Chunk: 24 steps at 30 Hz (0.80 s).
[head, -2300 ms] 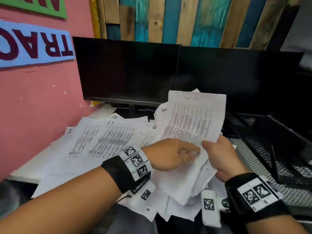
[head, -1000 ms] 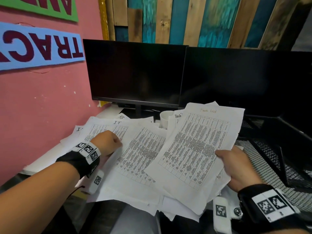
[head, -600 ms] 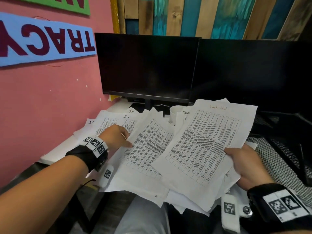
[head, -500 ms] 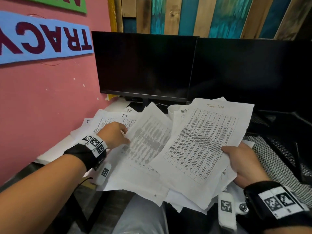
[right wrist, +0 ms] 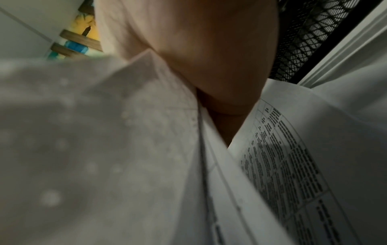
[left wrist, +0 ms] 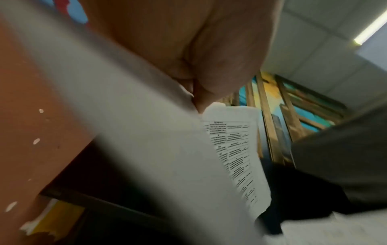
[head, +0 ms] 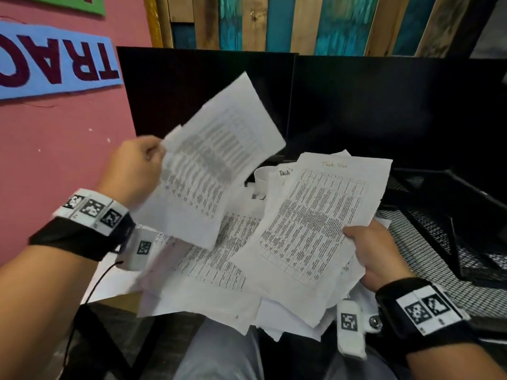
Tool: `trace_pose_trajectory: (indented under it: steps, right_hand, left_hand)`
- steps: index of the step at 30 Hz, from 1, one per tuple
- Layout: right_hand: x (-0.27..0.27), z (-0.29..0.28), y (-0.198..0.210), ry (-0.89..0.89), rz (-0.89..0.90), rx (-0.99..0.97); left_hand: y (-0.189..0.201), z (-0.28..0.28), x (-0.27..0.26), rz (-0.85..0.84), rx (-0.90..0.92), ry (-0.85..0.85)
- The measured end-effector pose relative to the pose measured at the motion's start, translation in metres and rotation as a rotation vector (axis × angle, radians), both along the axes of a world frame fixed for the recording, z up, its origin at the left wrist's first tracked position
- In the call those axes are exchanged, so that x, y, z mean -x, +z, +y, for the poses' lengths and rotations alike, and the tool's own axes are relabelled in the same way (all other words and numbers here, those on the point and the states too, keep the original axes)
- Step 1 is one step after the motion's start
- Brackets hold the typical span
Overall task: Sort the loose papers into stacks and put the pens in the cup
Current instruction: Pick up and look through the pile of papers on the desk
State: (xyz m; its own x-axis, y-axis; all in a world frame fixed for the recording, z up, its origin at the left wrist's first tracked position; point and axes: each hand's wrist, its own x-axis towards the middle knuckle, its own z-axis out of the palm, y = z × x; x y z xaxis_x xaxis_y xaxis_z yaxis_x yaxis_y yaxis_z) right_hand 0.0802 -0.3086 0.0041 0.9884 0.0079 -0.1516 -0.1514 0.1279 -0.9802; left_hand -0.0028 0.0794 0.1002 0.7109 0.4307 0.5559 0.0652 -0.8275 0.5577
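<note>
My left hand (head: 137, 165) pinches the left edge of a printed sheet (head: 216, 160) and holds it raised in front of the left monitor; in the left wrist view that sheet (left wrist: 234, 149) hangs below the curled fingers. My right hand (head: 373, 250) grips a bundle of printed papers topped by a "Task list" table sheet (head: 315, 223), also close up as papers (right wrist: 282, 165) in the right wrist view. More loose papers (head: 208, 259) lie spread on the desk under both hands. A white cup (head: 262, 179) peeks out behind the papers. No pens are visible.
Two dark monitors (head: 384, 111) stand side by side at the back of the desk. A pink wall (head: 55, 138) with a blue sign closes the left side. A black wire-mesh tray (head: 444, 231) sits at the right. My lap shows below the desk edge.
My left hand has lifted one printed sheet off the spread pile and raised it up toward the left monitor. The right hand keeps holding its bundle in about the same place.
</note>
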Motion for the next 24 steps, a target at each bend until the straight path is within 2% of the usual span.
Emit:
trace_pose_trajectory:
  steps: [3, 5, 7, 9, 13, 15, 17, 20, 22, 24]
  right_hand:
    - [0.001, 0.001, 0.003, -0.002, 0.001, -0.021]
    - [0.004, 0.003, 0.006, 0.007, 0.011, -0.041]
    - [0.008, 0.007, 0.009, 0.015, 0.028, -0.086]
    - [0.011, 0.009, 0.011, 0.020, 0.047, -0.135]
    - [0.014, 0.012, 0.013, 0.013, 0.075, -0.173]
    - [0.016, 0.013, 0.014, 0.032, 0.067, -0.196]
    - [0.019, 0.015, 0.016, 0.093, 0.046, -0.208]
    - [0.018, 0.017, 0.013, 0.169, -0.088, 0.004]
    - [0.014, 0.013, 0.008, 0.151, -0.121, 0.122]
    - [0.009, 0.006, 0.006, 0.102, -0.092, 0.147]
  left_hand:
    - [0.012, 0.005, -0.001, -0.080, 0.309, -0.068]
    - [0.008, 0.000, -0.005, -0.076, 0.523, -0.140]
    - [-0.003, -0.009, -0.011, -0.020, 0.674, -0.195]
    - [-0.022, -0.022, -0.014, 0.108, 0.765, -0.259]
    - [-0.061, -0.059, -0.022, 0.393, 0.752, -0.319]
    - [-0.074, -0.078, -0.028, 0.447, 0.757, -0.337]
    - [-0.083, -0.094, -0.033, 0.437, 0.783, -0.359]
    - [-0.086, -0.111, -0.041, 0.389, 0.824, -0.417]
    - [-0.080, -0.111, -0.044, 0.364, 0.779, -0.419]
    - [-0.075, -0.098, -0.047, 0.373, 0.747, -0.376]
